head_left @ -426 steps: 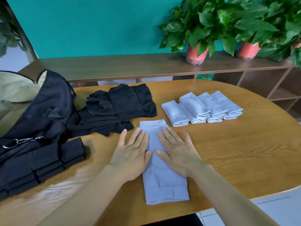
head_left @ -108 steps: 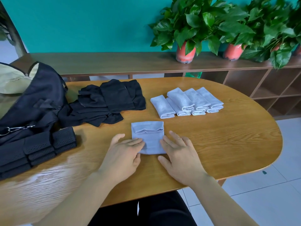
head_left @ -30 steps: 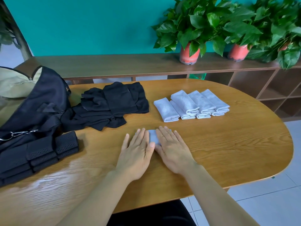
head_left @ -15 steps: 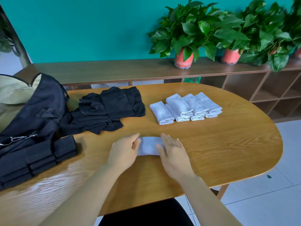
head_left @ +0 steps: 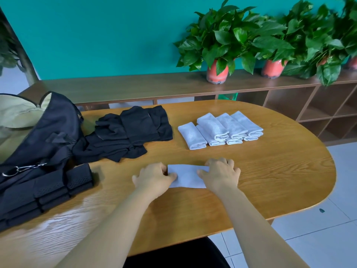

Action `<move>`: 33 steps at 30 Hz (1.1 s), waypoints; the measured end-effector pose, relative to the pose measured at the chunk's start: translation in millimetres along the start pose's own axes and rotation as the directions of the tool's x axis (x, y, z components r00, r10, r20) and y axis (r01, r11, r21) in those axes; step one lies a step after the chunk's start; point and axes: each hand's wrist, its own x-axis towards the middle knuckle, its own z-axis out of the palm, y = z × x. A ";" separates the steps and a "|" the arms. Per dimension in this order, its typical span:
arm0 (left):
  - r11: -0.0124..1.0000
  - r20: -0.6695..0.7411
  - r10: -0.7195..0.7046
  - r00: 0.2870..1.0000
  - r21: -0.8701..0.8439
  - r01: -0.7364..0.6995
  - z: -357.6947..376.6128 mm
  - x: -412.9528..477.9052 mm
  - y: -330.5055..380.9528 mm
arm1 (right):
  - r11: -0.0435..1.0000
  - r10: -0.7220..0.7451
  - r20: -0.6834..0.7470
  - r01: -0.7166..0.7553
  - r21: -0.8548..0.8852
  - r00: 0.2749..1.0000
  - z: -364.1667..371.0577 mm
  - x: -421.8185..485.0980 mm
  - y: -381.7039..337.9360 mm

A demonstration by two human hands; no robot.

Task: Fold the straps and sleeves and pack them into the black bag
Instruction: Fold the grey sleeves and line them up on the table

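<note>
Fingers [head_left: 226, 163] of R hand [head_left: 220, 176] curl over the right end of a folded white sleeve [head_left: 186, 176], thumb on its top face. L hand [head_left: 153, 179] grips the left end likewise: thumb tip on the cloth, other fingers bent at the edge.

Surroundings: a row of folded white sleeves [head_left: 218, 130] sits farther back, right of centre, apart from the held one. A heap of black sleeves [head_left: 133, 132] lies back-left, loosely piled. A stack of folded black mesh straps [head_left: 48, 190] sits at the left edge, w/ the black bag [head_left: 42, 136] just behind it & a metal ring clip [head_left: 19, 168] on the bag's front. The strap stack & the near corner of the black heap lie btwn the hands & the bag.

Behind the wooden table [head_left: 270, 180]: a low shelf [head_left: 135, 88] w/ potted plants [head_left: 218, 55] & a teal wall.

Held sleeve lies flat on the table, long side across the view, spanning thumb to thumb, near the front edge.
</note>
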 end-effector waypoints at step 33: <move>0.766 0.030 0.183 0.983 -0.631 -0.123 -36.1 52.3 80.6 | 0.828 -0.078 -0.138 0.141 0.542 0.987 -22.6 20.7 24.3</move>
